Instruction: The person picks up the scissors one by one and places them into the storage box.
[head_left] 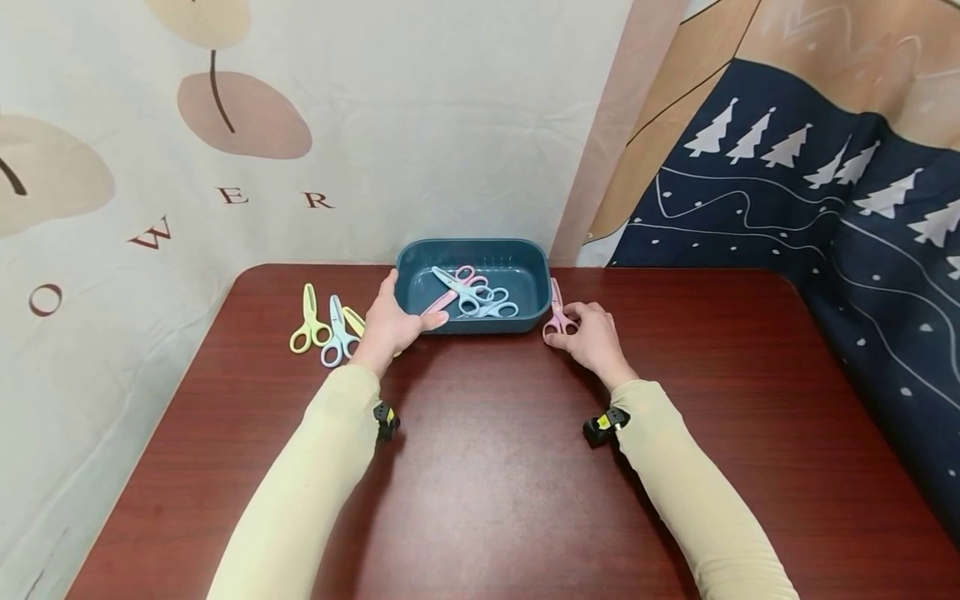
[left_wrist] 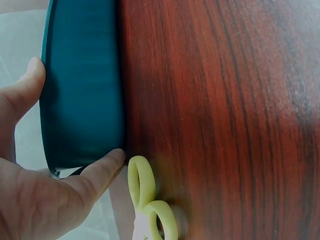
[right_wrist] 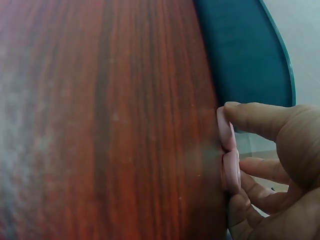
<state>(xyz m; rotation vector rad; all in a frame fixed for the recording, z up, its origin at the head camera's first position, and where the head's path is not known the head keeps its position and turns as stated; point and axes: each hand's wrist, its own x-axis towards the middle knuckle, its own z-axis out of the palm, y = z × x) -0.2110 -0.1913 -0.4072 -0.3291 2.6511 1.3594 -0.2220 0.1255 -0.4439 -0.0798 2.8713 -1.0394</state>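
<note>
Spread wide, the left grip (head_left: 392, 325) touches the teal tray (head_left: 495, 327) at one end; the right grip (head_left: 596, 337) pinches pink scissors (head_left: 557, 313) by the handles, on the counter (head_left: 487, 467) just beside the tray.

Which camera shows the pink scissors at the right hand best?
Head: it shows both blade and handles of the pink scissors, though the right hand covers part of the handles. Right wrist shows only the handles, close up and nearly edge-on, with no blade in sight. Left wrist doesn't show them at all.
</note>
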